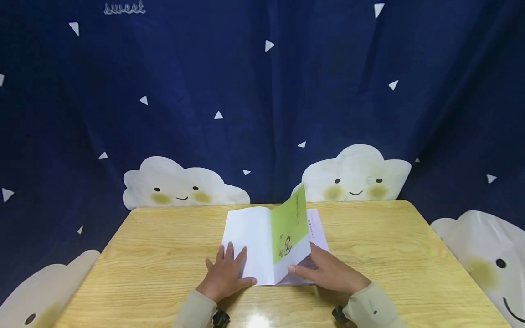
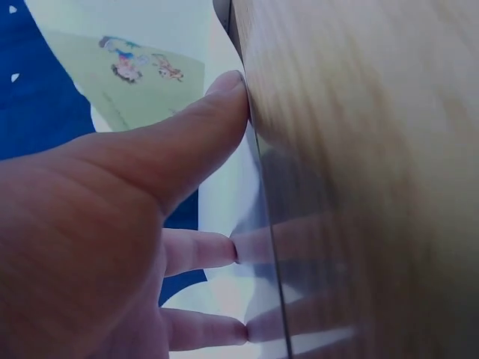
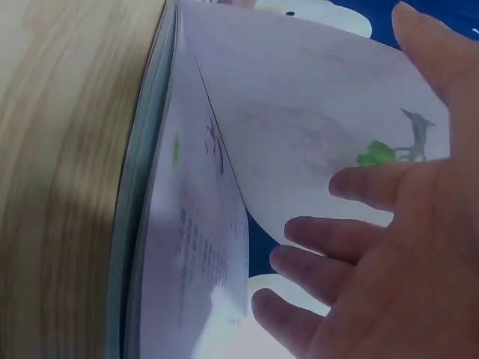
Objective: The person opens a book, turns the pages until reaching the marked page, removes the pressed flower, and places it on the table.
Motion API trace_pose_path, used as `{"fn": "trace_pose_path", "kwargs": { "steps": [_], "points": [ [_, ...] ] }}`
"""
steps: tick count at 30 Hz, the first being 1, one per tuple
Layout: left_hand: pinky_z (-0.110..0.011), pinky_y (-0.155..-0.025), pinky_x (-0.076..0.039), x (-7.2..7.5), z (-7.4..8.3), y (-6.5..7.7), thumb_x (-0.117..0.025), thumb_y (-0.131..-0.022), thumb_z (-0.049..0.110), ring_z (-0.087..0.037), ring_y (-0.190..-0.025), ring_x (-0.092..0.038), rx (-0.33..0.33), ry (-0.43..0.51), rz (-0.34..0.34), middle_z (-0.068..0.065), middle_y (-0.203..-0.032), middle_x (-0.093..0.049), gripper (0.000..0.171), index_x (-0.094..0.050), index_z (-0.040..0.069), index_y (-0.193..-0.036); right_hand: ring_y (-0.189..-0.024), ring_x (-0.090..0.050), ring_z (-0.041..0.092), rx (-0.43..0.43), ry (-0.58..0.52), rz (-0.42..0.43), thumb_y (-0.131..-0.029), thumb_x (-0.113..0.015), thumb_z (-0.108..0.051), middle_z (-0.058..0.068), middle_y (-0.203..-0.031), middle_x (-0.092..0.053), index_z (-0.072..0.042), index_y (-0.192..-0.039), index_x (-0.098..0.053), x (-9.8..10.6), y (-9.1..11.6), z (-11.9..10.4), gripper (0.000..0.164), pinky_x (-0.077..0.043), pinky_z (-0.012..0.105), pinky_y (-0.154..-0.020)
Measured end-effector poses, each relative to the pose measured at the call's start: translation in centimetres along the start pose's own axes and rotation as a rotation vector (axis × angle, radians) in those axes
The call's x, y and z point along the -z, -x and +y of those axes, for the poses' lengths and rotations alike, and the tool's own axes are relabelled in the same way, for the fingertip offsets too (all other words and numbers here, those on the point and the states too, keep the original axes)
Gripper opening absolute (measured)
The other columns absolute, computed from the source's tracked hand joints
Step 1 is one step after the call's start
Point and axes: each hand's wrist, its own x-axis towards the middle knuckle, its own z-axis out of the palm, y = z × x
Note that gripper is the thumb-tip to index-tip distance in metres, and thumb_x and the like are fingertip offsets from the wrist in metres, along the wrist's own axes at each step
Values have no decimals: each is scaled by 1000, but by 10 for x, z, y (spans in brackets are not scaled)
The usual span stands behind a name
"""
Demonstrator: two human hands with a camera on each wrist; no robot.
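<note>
A picture book [image 1: 246, 228] lies spread on the table, its left page blank white. My left hand [image 1: 225, 273] rests on the lower part of that page, fingers spread; in the left wrist view its thumb [image 2: 202, 134] lies along the book's near edge. A green-and-white page [image 1: 291, 228] with a small cartoon figure stands raised at the fold. My right hand [image 1: 332, 271] pinches this page by its lower right edge, thumb in front and fingers behind. Beneath it shows a printed page [image 3: 202, 247] with lines of text.
The light wooden table [image 1: 164, 255] extends on both sides of the book. A dark blue curtain [image 1: 246, 91] with white triangles and smiling clouds hangs behind it. A dark band [image 1: 221, 318] sits by the left sleeve, another [image 1: 339, 314] by the right sleeve.
</note>
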Motion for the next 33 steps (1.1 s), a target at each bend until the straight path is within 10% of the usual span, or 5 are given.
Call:
{"fn": "trace_pose_path", "kwargs": {
  "steps": [8, 17, 33],
  "points": [
    [-82, -87, -25, -3, 1, 2, -68, -76, 63, -58, -131, -28, 2, -16, -5, -36, -143, -34, 87, -48, 9, -141, -137, -36, 18, 18, -1, -27, -87, -69, -44, -1, -142, -47, -32, -144, -33, -6, -4, -4, 69, -25, 56, -110],
    [-75, -89, -32, 8, -13, 2, -51, -91, 60, -51, -129, -37, -34, 42, -54, -28, -145, -39, 68, -49, 15, -142, -142, -29, 22, 94, 83, 5, -86, -71, -40, -4, -156, -28, -30, -154, -17, -13, -5, -11, 88, -25, 47, -113],
    [-57, -113, -14, 16, -86, -9, -16, -105, 46, -30, -144, -22, -78, 702, -150, 1, -153, -36, 58, -43, 16, -147, -147, -11, 20, 14, 182, -38, -84, -67, -54, 5, -162, -7, -12, -156, -7, -40, -7, -12, 103, -16, 37, -116]
  ]
}}
